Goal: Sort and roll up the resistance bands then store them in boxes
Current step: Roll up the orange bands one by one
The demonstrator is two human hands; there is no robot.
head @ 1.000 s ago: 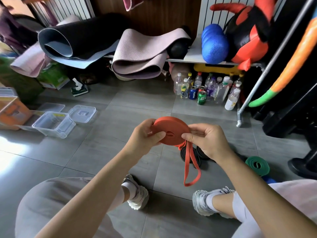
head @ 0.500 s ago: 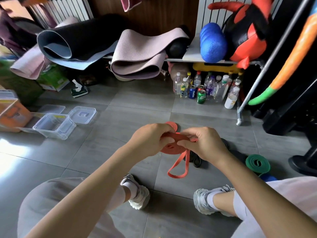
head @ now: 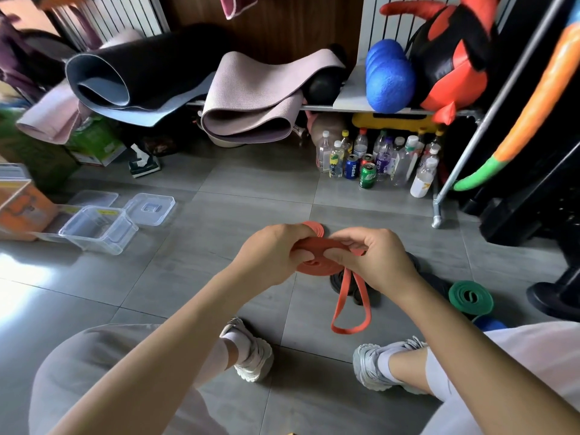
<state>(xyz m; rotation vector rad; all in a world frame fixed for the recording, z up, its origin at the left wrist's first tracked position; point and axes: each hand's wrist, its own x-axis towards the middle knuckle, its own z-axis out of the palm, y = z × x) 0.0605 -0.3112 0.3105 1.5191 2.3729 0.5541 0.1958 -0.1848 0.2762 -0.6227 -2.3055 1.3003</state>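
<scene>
1. Open grey floor (head: 238, 196) is seen ahead of the hands, hemmed at its far edge by bottles and cans (head: 373, 161) and on the right by a rack leg (head: 437, 211).
2. Clear boxes (head: 99, 229) are parked at the floor's left edge, a lid (head: 150, 208) just beside them.
3. A rolled green band (head: 469, 296) is spotted on the floor near the right knee.
4. The orange band (head: 314, 267) is held in the air over the middle of the floor, coil flat, loose loop hung below.
5. The coil is pinched by the left hand (head: 270, 251), fingers curled over its top.
6. It is gripped opposite by the right hand (head: 379, 262); both hands are set close together, clamped on it.
</scene>
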